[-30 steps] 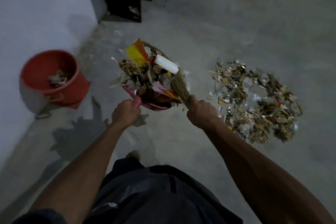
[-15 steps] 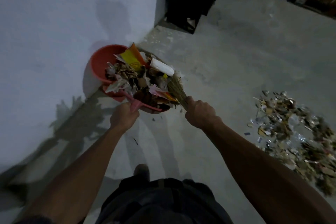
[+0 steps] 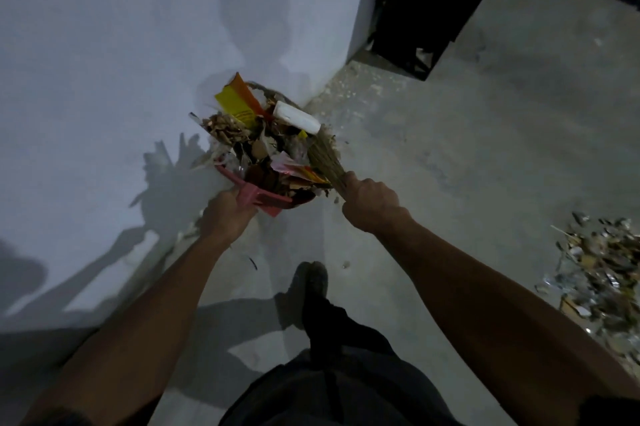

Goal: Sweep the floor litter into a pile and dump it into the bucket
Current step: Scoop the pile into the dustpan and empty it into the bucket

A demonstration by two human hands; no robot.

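Note:
My left hand (image 3: 227, 214) grips the handle of a pink dustpan (image 3: 266, 199) held up near the wall. The pan is heaped with litter (image 3: 263, 145): dry leaves, a yellow-orange wrapper, a white tube, scraps of paper. My right hand (image 3: 370, 199) grips a straw hand broom (image 3: 323, 162), whose bristles lie against the right side of the load. The red bucket is hidden under the loaded dustpan. A litter pile (image 3: 602, 273) lies on the concrete floor at the right edge.
A pale wall (image 3: 104, 79) fills the left, with shadows of my arms on it. A dark doorway or cabinet (image 3: 426, 10) stands at the wall's corner. My shoe (image 3: 310, 282) is on the grey floor below the dustpan.
The loaded dustpan and broom have moved left over the red bucket, which showed beside the pan before and is now covered. The floor pile has slid to the right edge of view.

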